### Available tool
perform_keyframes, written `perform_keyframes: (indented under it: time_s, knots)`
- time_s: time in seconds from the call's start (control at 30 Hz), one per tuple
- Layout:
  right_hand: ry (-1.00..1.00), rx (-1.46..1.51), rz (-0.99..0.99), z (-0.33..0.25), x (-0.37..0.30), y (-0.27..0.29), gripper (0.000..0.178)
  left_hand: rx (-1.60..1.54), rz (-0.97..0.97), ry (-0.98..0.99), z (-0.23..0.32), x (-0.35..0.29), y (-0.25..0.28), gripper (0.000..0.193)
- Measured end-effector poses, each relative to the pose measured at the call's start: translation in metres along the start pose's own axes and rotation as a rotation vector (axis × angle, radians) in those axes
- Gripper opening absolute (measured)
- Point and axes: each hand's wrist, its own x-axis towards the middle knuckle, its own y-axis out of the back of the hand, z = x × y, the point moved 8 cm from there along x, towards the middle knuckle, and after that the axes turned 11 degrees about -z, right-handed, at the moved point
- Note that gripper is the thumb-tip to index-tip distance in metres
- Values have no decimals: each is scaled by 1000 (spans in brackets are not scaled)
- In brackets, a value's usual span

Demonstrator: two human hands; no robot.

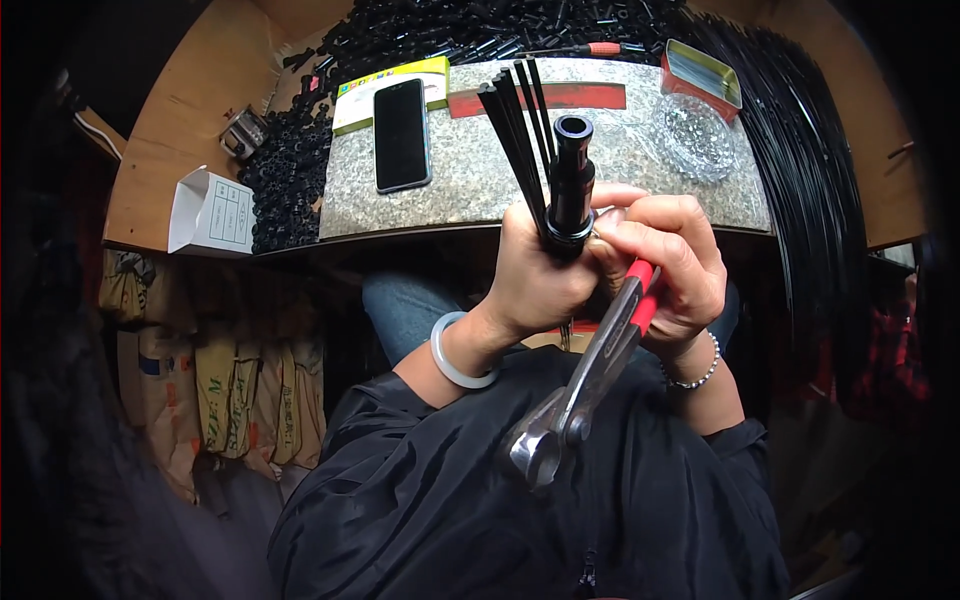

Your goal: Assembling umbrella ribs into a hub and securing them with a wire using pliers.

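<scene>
A stepped black tubular fitting (571, 190) stands nearly upright in my left hand (530, 280), its round hollow end facing up. My left fingers are closed around its lower part. Several thin black rods (516, 140) fan upward beside the fitting, also in this grip. My right hand (675, 255) is closed on red-handled pliers (602, 360), whose metal jaws point down toward my body. The thumb and fingertips of this hand pinch at the fitting's lower right side. What lies between those fingertips is too small to make out.
A stone-patterned board (460, 180) carries a phone (401, 135), a red strip (535, 98) and a glass ashtray (695, 138). An open tin (702, 78) sits behind. Black fittings (285, 190) pile left and back. Long black rods (810, 170) hang over the right edge. A white box (212, 212) stands left.
</scene>
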Motion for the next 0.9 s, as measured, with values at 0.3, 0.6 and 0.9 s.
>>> perform_keyframes:
  time_s: [0.3, 0.6, 0.9]
  knots:
    - [84, 87, 144, -2, -10, -4, 24, -34, 36, 18, 1, -3, 4, 19]
    - [109, 112, 155, 4, -9, -12, 25, 55, 18, -72, 7, -2, 8, 23]
    - [91, 92, 149, 4, -6, -14, 22, 69, 45, -48, 8, -4, 10, 27]
